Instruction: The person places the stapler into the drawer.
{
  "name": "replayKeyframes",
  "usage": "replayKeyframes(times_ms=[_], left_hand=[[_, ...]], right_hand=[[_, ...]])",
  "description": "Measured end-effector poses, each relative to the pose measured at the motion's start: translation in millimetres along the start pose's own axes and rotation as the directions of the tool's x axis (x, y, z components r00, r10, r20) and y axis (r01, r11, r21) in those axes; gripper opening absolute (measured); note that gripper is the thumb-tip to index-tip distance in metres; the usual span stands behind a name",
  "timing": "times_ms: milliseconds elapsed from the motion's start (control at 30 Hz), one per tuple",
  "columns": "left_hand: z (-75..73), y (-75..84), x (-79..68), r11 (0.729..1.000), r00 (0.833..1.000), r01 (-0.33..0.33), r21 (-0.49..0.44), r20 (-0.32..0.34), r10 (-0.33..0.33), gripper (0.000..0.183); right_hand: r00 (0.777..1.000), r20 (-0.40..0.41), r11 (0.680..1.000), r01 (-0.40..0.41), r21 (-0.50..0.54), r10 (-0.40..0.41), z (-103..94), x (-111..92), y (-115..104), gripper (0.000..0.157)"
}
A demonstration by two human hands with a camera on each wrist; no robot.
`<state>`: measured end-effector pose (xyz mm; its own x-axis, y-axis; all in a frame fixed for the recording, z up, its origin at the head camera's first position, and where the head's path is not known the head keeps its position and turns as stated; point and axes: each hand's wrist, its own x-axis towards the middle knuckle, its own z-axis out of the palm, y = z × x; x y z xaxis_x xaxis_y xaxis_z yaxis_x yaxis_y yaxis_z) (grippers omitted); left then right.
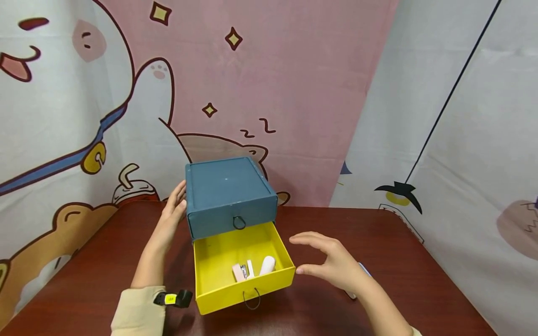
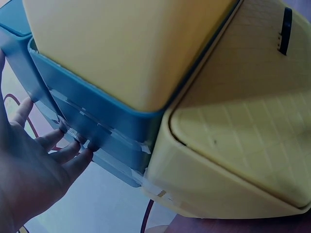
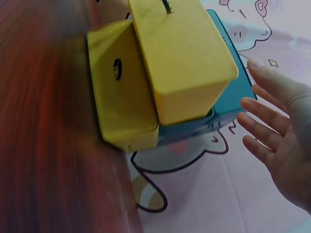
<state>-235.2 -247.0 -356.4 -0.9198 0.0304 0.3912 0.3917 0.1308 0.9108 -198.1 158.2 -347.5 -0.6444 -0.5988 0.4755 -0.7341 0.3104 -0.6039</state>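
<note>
The box (image 1: pixel 229 184) is set on the table (image 1: pixel 420 270), its yellow drawer (image 1: pixel 229 295) pulled well out past the blue front. A stapler (image 1: pixel 239 272) and a white object (image 1: pixel 267 265) are contained near the drawer's front wall. Open room is left above the drawer. The right hand (image 1: pixel 329 261) is held with thumb and fingers apart, thumb tip just beside the drawer's right front corner. The left hand (image 1: pixel 171 214) is laid against the box's left side, fingers spread, not clamped.
</note>
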Motion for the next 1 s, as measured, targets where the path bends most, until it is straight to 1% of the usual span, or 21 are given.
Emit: replayKeyframes(times_ms=[133,333,500,600,733,800,867,1000], left_hand=[[0.5,0.2,0.1,1.000,1.000,-0.003,0.000,-0.001,0.003,0.058],[0.0,-0.2,-0.4,1.000,1.000,-0.002,-0.003,0.001,0.002,0.059],[0.0,-0.3,-0.3,1.000,1.000,0.001,-0.004,0.009,-0.001,0.059],[0.0,0.2,-0.1,1.000,1.000,-0.001,-0.005,0.009,0.001,0.059],[0.0,0.5,-0.5,1.000,1.000,-0.001,-0.002,0.008,0.001,0.059],[0.1,0.3,-0.6,1.000,1.000,-0.001,-0.001,0.004,0.001,0.059],[0.2,-0.2,-0.7,1.000,1.000,-0.003,-0.003,0.000,0.003,0.059],[1.7,1.1,-1.2,1.000,1.000,-0.012,-0.009,0.001,0.012,0.060]], right_hand=[[1.000,-0.015,1.000,-0.023,-0.019,0.023,-3.4,-10,6,0.054],[0.998,-0.004,0.998,-0.070,-0.009,0.070,-9.6,-25,18,0.054],[0.991,0.003,0.989,-0.133,-0.072,0.133,-16.9,-38,33,0.055],[0.992,0.004,0.988,-0.125,-0.092,0.126,-20.3,-46,42,0.054],[0.998,0.000,0.994,-0.063,-0.091,0.063,-24.0,-54,51,0.055],[0.999,0.000,0.995,-0.053,-0.088,0.053,-25.6,-57,56,0.056],[0.998,0.005,0.994,-0.061,-0.090,0.062,-27.2,-60,60,0.058],[0.991,0.031,0.988,-0.124,-0.087,0.127,-31.2,-66,66,0.060]])
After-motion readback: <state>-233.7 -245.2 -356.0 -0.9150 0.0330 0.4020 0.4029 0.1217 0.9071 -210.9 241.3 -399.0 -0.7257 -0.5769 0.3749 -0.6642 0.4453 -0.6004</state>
